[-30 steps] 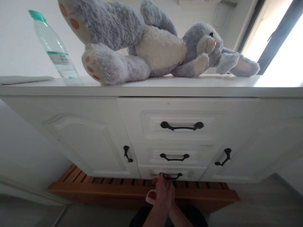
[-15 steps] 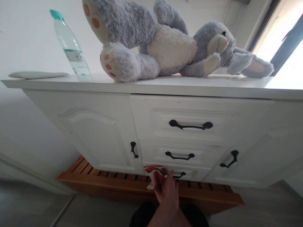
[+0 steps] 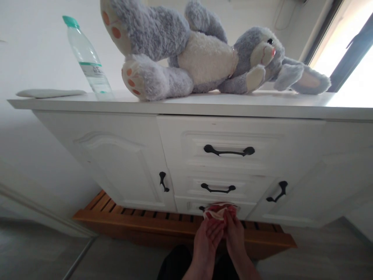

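A crumpled red and white cloth (image 3: 217, 213) is bunched between my two hands, in front of the bottom drawer (image 3: 189, 205). My left hand (image 3: 207, 235) has its palm turned up and its fingers curled at the cloth's lower edge. From the other side, my right hand (image 3: 233, 229) grips the cloth with bent fingers. Cloth and hands cover most of the bottom drawer's black handle (image 3: 201, 208); only its left end shows.
The white cabinet (image 3: 116, 155) has black handles on its doors and drawers. On its top lie a grey plush rabbit (image 3: 204, 58) and a flat pale object (image 3: 49, 93), beside an upright green-capped bottle (image 3: 90, 62). A slatted wooden bench (image 3: 131, 221) runs along the cabinet's base.
The cloth has moved right, from beside the bottom handle to in front of it. My hands, earlier overlapping with one at the handle, are now side by side at the cloth.
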Demonstrator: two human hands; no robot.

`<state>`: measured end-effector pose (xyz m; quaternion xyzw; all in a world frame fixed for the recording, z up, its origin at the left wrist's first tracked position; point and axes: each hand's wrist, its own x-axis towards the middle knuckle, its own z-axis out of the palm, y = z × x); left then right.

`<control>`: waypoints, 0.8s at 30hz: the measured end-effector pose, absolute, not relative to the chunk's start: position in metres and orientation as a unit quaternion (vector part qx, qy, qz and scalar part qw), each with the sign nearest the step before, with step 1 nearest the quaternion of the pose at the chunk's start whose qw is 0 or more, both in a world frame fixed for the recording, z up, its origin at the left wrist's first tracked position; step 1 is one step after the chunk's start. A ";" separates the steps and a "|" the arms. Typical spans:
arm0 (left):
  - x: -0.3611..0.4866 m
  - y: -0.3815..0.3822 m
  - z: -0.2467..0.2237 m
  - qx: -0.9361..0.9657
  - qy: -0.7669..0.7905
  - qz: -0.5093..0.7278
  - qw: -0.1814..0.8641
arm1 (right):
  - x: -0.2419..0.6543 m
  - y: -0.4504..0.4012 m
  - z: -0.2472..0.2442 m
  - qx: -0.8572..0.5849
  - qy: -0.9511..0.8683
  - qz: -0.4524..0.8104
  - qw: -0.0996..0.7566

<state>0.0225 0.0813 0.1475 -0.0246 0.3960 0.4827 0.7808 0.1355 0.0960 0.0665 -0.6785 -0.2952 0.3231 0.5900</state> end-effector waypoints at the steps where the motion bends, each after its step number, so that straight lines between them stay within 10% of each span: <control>1: 0.018 0.077 0.140 -0.020 0.409 0.484 0.774 | 0.149 0.092 0.064 -0.703 -0.335 0.287 0.558; 11: 0.001 0.054 0.109 -0.035 0.475 0.465 0.746 | 0.132 0.104 0.042 -0.658 -0.739 -0.052 0.135; 24: -0.015 0.050 0.119 -0.003 0.474 0.482 0.737 | 0.143 0.115 0.053 -0.637 -0.758 -0.091 0.106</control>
